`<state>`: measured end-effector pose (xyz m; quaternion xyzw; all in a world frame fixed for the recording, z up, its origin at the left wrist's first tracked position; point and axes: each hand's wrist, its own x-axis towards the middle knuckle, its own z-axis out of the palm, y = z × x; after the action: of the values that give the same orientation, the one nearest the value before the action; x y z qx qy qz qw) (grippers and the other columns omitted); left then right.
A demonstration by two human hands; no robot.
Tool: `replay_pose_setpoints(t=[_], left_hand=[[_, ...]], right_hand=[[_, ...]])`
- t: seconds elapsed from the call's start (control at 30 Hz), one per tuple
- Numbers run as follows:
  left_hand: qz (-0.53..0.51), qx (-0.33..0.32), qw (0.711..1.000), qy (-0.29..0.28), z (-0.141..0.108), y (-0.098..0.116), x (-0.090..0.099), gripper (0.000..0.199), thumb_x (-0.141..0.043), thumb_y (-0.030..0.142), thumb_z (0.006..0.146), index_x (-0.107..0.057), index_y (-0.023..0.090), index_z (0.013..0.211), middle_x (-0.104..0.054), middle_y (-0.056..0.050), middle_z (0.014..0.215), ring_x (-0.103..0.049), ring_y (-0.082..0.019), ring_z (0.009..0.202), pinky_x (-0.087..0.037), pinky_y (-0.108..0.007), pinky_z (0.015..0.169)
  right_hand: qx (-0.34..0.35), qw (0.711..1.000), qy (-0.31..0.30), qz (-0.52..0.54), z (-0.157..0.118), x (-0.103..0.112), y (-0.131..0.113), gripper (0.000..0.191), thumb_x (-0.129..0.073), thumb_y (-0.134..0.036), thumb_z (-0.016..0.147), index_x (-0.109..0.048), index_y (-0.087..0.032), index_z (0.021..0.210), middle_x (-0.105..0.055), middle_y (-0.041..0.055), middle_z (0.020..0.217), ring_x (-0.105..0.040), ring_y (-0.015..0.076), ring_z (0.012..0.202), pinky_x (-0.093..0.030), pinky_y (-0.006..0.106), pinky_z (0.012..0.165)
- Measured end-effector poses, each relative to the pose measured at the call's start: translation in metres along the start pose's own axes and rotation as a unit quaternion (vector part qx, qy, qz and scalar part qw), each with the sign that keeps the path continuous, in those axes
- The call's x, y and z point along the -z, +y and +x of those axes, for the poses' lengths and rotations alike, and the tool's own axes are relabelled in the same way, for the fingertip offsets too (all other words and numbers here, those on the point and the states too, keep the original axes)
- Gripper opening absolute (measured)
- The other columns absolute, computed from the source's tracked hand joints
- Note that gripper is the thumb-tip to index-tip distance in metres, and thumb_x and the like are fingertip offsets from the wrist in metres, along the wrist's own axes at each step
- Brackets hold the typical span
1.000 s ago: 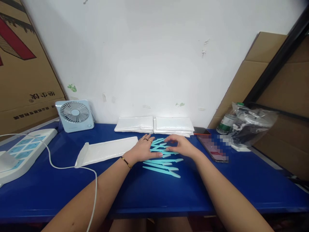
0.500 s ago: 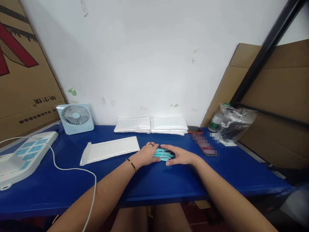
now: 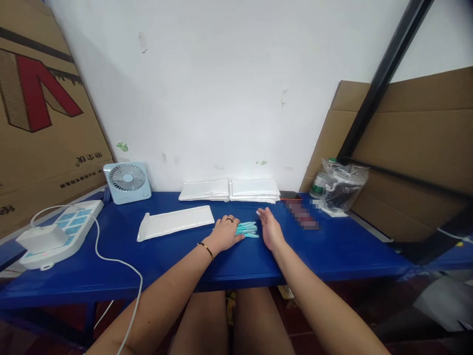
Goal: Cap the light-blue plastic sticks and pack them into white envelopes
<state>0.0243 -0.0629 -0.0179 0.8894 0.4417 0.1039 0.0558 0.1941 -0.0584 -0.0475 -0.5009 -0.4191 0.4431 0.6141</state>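
Note:
Several thin teal sticks lie in a bunch on the blue table. My left hand is wrapped over their left part, with the thumb along the near side; their right ends stick out. Just right of those ends, my right hand stands on edge with its palm facing them, fingers stretched and holding nothing. A white padded envelope lies left of my left hand. Behind the hands, two stacks of white envelopes, a left one and a right one, rest against the wall.
At the left are a light blue fan, a power strip and a white cable that crosses my left forearm. A phone, a blurred-out item, a bottle and a plastic bag are at the right.
My right hand has come off the sticks, moved a little right and turned its palm toward them. More of the sticks shows. My left hand is still on them. The view has shifted.

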Motion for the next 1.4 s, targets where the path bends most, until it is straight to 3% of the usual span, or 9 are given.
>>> replay_pose_setpoints(t=[0.17, 0.27, 0.4, 0.5, 0.67, 0.83, 1.07, 1.23, 1.4], left_hand=[[-0.001, 0.003, 1.000, -0.007, -0.003, -0.004, -0.002, 0.051, -0.046, 0.053, 0.083, -0.048, 0.018, 0.120, -0.049, -0.014, 0.118, -0.044, -0.029, 0.111, -0.038, -0.040, 0.089], [0.015, 0.017, 1.000, 0.006, -0.004, -0.005, -0.002, 0.055, -0.046, 0.056, 0.082, -0.048, 0.017, 0.121, -0.050, -0.014, 0.119, -0.044, -0.029, 0.111, -0.037, -0.041, 0.092], [0.045, 0.036, 0.998, -0.021, -0.006, -0.008, 0.006, 0.063, -0.053, 0.059, 0.076, -0.048, 0.016, 0.122, -0.051, -0.016, 0.121, -0.045, -0.032, 0.113, -0.038, -0.043, 0.091], [0.067, 0.019, 0.995, -0.070, -0.004, -0.006, 0.012, 0.053, -0.057, 0.047, 0.077, -0.052, 0.010, 0.116, -0.057, -0.018, 0.115, -0.052, -0.030, 0.108, -0.041, -0.037, 0.088], [0.087, 0.010, 0.992, -0.088, -0.004, 0.006, 0.011, 0.044, -0.055, 0.035, 0.078, -0.055, 0.005, 0.110, -0.062, -0.020, 0.106, -0.060, -0.030, 0.096, -0.045, -0.036, 0.083], [0.102, 0.022, 0.991, -0.081, -0.011, 0.017, 0.006, 0.037, -0.062, 0.030, 0.069, -0.060, 0.010, 0.100, -0.066, -0.016, 0.097, -0.064, -0.027, 0.088, -0.049, -0.033, 0.076], [0.130, -0.003, 0.991, -0.029, -0.023, 0.031, 0.016, 0.026, -0.057, 0.022, 0.073, -0.059, 0.011, 0.096, -0.065, -0.017, 0.096, -0.063, -0.029, 0.089, -0.049, -0.039, 0.078], [0.141, -0.005, 0.990, 0.014, -0.026, 0.035, 0.028, 0.027, -0.051, 0.021, 0.080, -0.051, 0.014, 0.106, -0.066, -0.014, 0.088, -0.065, -0.029, 0.083, -0.049, -0.039, 0.071], [0.156, -0.018, 0.987, 0.038, -0.027, 0.040, 0.029, 0.036, -0.045, 0.012, 0.081, -0.046, 0.012, 0.117, -0.066, -0.012, 0.080, -0.065, -0.025, 0.073, -0.047, -0.033, 0.063]], right_hand=[[0.002, 0.997, -0.074, 0.007, -0.003, 0.001, -0.004, 0.061, -0.027, -0.056, 0.088, -0.049, -0.014, 0.127, -0.049, 0.0112, 0.134, -0.043, 0.0233, 0.126, -0.030, 0.039, 0.108], [0.078, 0.981, -0.112, -0.139, -0.005, 0.013, -0.010, 0.059, -0.043, -0.055, 0.082, -0.047, -0.022, 0.130, -0.046, 0.0067, 0.137, -0.033, 0.0247, 0.132, -0.024, 0.044, 0.110], [0.180, 0.863, -0.278, -0.381, -0.008, 0.027, -0.016, 0.081, -0.066, -0.043, 0.068, -0.033, -0.023, 0.140, -0.029, 0.0073, 0.148, -0.018, 0.0278, 0.138, -0.015, 0.047, 0.112], [0.208, 0.783, -0.333, -0.482, -0.011, 0.026, -0.012, 0.065, -0.053, -0.044, 0.081, -0.034, -0.022, 0.139, -0.033, 0.0086, 0.146, -0.021, 0.0285, 0.137, -0.016, 0.051, 0.111], [0.268, 0.737, -0.315, -0.535, -0.025, 0.022, -0.005, 0.056, -0.038, -0.043, 0.090, -0.033, -0.015, 0.138, -0.037, 0.0132, 0.142, -0.028, 0.0250, 0.134, -0.026, 0.042, 0.109], [0.316, 0.711, -0.278, -0.563, -0.051, 0.018, -0.017, 0.043, -0.041, -0.026, 0.087, -0.041, -0.013, 0.128, -0.049, 0.0133, 0.126, -0.042, 0.0226, 0.120, -0.034, 0.038, 0.103], [0.235, 0.642, -0.211, -0.699, -0.061, -0.005, -0.043, 0.027, -0.057, -0.023, 0.073, -0.054, -0.015, 0.098, -0.054, 0.0124, 0.105, -0.053, 0.0257, 0.097, -0.042, 0.036, 0.080], [0.204, 0.633, -0.179, -0.725, -0.058, -0.011, -0.056, 0.027, -0.052, -0.015, 0.076, -0.052, -0.016, 0.103, -0.062, 0.0110, 0.096, -0.060, 0.0239, 0.086, -0.042, 0.032, 0.072], [0.200, 0.620, -0.207, -0.730, -0.060, -0.012, -0.063, 0.027, -0.059, -0.025, 0.071, -0.059, -0.016, 0.096, -0.067, 0.0110, 0.087, -0.063, 0.0280, 0.084, -0.042, 0.036, 0.076]])
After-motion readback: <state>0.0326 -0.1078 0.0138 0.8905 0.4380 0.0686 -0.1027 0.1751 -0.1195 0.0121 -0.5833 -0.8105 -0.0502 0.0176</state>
